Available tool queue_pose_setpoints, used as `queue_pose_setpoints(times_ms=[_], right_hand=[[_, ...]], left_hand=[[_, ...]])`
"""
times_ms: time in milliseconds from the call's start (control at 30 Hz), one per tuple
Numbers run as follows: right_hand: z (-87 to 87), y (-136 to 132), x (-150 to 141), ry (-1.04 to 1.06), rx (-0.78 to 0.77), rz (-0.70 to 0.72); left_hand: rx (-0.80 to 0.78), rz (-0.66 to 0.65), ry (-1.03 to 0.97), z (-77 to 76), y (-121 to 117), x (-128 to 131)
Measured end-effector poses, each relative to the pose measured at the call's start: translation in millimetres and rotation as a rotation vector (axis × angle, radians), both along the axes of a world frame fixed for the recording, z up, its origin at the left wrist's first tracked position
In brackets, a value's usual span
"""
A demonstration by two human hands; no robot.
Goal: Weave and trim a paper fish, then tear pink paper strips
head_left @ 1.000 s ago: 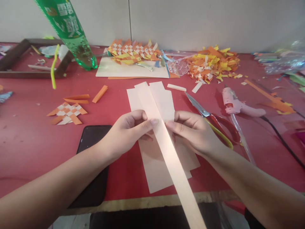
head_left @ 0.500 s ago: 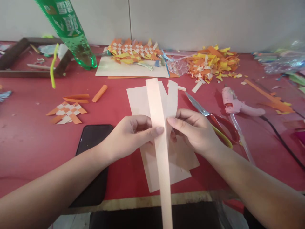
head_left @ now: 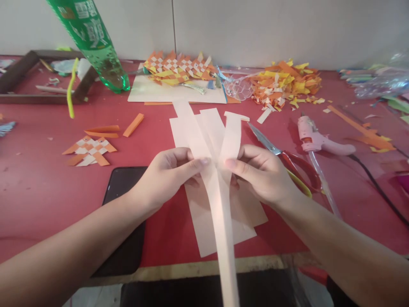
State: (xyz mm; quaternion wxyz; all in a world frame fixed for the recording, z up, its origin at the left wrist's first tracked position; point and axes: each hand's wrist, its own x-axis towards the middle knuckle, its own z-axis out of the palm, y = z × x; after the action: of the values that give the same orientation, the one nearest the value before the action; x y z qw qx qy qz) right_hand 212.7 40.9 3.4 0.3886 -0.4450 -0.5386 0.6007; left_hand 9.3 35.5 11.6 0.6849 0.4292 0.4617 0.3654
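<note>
A long pale paper strip [head_left: 222, 221] parts into a Y between my hands, and its lower end hangs past the table's front edge. Pinched between thumb and fingers, the left branch [head_left: 191, 128] is in my left hand [head_left: 174, 177]. My right hand [head_left: 260, 172] pinches the right branch [head_left: 233, 132] the same way. The split ends near my two thumbs; below it the two halves lie together. Under my hands rest several pale paper sheets [head_left: 207, 238], partly covered. A black phone [head_left: 123, 234] lies below my left forearm.
Open scissors [head_left: 268, 143] and a pink glue gun [head_left: 311, 136] lie to the right. Woven paper fish [head_left: 92, 149] sit at the left. A green bottle [head_left: 111, 64], a dark frame [head_left: 41, 100] and a heap of orange and yellow scraps [head_left: 284, 85] stand at the back.
The strip's upper part has spread into two branches, the left one swinging left with my left hand. A second ago only one band showed clearly. My right hand has barely moved.
</note>
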Motion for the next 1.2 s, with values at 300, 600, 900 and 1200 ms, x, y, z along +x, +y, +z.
queue_pose_setpoints(times_ms=[300,600,900,1200], right_hand=[[-0.2,1.6,-0.9,0.062,-0.072,-0.050],[-1.4,-4.3,-1.3,0.042,-0.088,0.077],[4.6,-1.8,-2.4,-0.011,-0.055,-0.003],[4.1,-1.7,-2.4,-0.021,-0.015,-0.001]], left_hand=[[0.003,-0.287,-0.015,6.1,-0.2,1.7],[0.066,-0.145,0.040,6.2,0.2,1.8],[0.027,-0.048,-0.007,4.3,-0.5,2.3],[-0.018,0.013,-0.081,5.3,-1.8,5.4]])
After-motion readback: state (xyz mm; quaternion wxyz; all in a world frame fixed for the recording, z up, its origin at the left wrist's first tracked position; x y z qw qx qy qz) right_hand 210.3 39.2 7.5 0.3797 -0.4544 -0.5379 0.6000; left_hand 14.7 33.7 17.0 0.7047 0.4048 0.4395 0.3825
